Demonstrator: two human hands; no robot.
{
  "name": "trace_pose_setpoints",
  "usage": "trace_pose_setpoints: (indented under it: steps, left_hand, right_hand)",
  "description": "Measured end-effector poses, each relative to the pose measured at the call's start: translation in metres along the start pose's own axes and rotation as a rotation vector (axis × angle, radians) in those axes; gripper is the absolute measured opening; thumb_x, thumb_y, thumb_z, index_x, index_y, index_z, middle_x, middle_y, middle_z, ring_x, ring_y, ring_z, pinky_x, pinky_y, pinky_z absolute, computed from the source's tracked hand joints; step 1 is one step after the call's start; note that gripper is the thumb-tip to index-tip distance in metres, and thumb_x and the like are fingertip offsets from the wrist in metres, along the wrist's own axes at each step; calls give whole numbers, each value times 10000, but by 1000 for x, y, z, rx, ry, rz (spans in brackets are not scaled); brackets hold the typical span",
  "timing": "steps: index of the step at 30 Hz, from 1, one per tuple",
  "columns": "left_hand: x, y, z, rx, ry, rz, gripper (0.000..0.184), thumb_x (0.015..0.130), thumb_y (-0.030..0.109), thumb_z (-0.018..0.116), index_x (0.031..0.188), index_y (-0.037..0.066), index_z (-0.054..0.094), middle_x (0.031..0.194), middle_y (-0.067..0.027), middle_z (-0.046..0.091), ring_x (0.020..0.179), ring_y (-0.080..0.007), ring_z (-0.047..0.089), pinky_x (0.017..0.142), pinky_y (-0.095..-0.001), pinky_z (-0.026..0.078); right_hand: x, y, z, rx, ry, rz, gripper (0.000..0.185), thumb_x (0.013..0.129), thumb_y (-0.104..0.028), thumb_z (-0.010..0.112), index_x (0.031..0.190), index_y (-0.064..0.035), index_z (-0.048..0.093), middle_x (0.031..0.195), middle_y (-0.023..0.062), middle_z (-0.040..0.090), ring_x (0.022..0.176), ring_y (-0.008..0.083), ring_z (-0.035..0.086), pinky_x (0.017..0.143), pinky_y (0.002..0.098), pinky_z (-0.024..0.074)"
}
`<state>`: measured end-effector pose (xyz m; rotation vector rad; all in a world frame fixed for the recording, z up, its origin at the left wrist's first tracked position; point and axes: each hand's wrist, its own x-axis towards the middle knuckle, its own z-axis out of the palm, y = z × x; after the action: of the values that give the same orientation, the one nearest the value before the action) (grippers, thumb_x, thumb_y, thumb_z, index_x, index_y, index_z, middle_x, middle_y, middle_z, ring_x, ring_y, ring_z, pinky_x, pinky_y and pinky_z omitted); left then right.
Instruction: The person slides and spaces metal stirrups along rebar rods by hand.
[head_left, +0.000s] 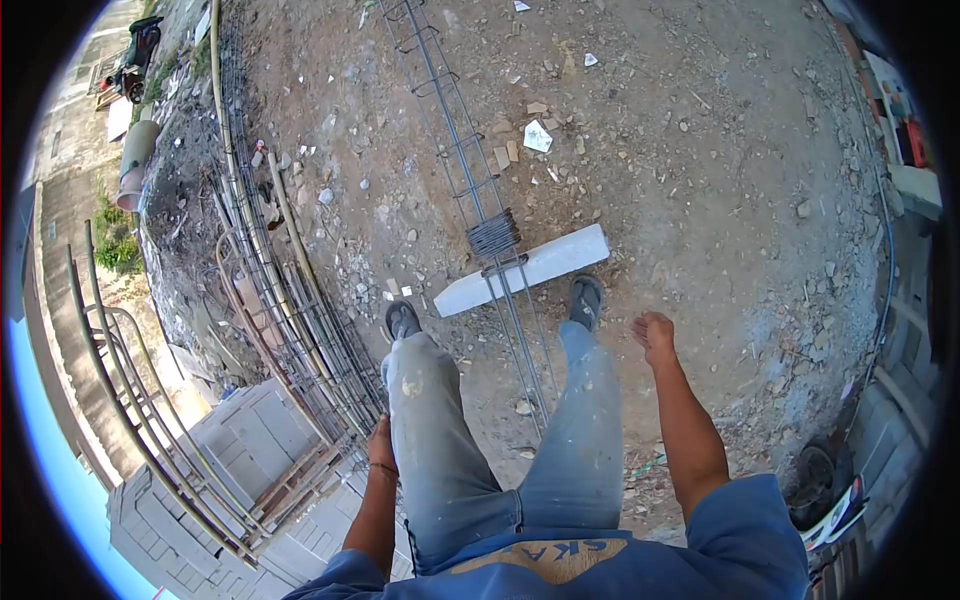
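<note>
On bare ground (720, 200), see a long rebar cage (452, 130) lying across a pale block (562, 256). Judge as part done: wire rings (435, 83) spaced along the far stretch, a tight ring stack (493, 234) bunched just beyond the block, apparently left unspaced. Find right hand (655, 338) empty, fingers loosely parted; cannot tell left hand's (381, 442) grip.
</note>
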<state>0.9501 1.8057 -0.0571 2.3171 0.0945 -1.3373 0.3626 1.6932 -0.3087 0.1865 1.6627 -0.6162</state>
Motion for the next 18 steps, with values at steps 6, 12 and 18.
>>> trace_pose_setpoints:
  steps: [6,12,18]
  left_hand:
    - [17,49,107,288,-73,560,492,1041,201,597,1455,-47,499,1422,-185,597,1345,-257,542,1148,-359,389]
    - [143,-20,215,258,-266,341,594,1064,356,561,1468,-72,480,1412,-211,599,1349,-259,534,1146,-364,381]
    - [344,1,329,-36,-251,520,762,1047,414,581,1541,-100,312,1528,-264,455,1430,-301,449,1171,-366,360]
  right_hand:
    - [25,39,84,-132,-134,-84,249,970,-218,659,1121,-20,650,958,85,690,829,207,696,742,321,550]
    - [91,80,187,-578,-207,-434,306,960,-269,703,1084,9,676,933,113,736,811,195,709,742,323,556]
    - [159,29,308,-624,-183,-669,586,957,-404,712,1304,55,602,1226,233,690,1155,313,678,982,385,528]
